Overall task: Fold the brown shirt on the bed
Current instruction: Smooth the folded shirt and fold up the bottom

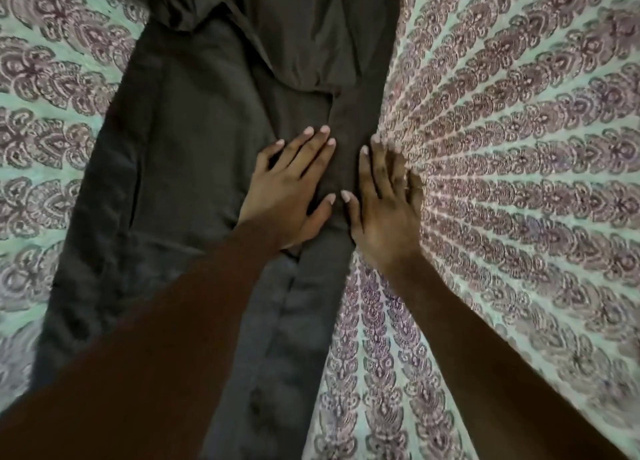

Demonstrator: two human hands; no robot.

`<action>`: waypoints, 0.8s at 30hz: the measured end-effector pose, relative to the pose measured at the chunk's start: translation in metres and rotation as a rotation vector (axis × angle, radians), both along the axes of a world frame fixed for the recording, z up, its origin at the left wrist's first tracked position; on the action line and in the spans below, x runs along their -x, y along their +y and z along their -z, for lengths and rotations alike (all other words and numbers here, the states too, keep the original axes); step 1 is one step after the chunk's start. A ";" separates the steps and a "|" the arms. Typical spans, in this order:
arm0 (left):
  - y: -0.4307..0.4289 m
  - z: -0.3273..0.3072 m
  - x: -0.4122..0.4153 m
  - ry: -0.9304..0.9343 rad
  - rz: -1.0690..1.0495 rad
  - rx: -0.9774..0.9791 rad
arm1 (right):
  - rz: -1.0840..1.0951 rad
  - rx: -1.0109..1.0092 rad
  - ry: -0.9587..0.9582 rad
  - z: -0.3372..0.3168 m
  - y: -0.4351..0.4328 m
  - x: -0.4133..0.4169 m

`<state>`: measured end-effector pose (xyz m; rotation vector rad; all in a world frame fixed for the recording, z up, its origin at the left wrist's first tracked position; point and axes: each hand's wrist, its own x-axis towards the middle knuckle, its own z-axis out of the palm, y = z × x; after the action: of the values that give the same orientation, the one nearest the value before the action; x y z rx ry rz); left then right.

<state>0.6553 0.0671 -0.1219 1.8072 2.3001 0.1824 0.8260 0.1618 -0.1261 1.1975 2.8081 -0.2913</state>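
The brown shirt (194, 141) lies stretched out along the bed (502, 182), on a bedsheet (519, 286) with a purple and pale green pattern. It runs from the top of the view down to the lower edge.

The left hand (294, 189) lies flat on the middle of the shirt with the fingers straight and a little spread. It presses the cloth and grips nothing. The right hand (384, 214) is also flat with straight fingers. It rests on the right border of the shirt, partly on the cloth and partly on the bedsheet, and it holds nothing.

I judge that the task is in its first part. The right side of the shirt seems to be turned in toward the middle already, because a narrow band of cloth runs down between the two hands and the right border is quite straight. The hands appear to smooth this fold. The left side looks wide and not yet turned in, and near the top the cloth is bunched; I cannot tell how the sleeves lie there. What is left, I think, is the left side and then the folding across the length.
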 end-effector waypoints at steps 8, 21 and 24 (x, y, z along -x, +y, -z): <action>-0.112 -0.004 -0.034 0.026 0.333 0.071 | 0.006 0.077 -0.086 -0.012 -0.122 -0.059; -0.229 -0.018 -0.061 -0.037 0.452 0.195 | 0.039 0.140 -0.133 -0.025 -0.221 -0.105; -0.229 -0.019 -0.062 -0.024 0.447 0.194 | -0.050 0.121 -0.178 -0.025 -0.254 -0.119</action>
<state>0.7178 -0.1621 -0.1025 2.1336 1.7662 -0.0870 0.9455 -0.0926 -0.1010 1.0693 2.6233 -0.3279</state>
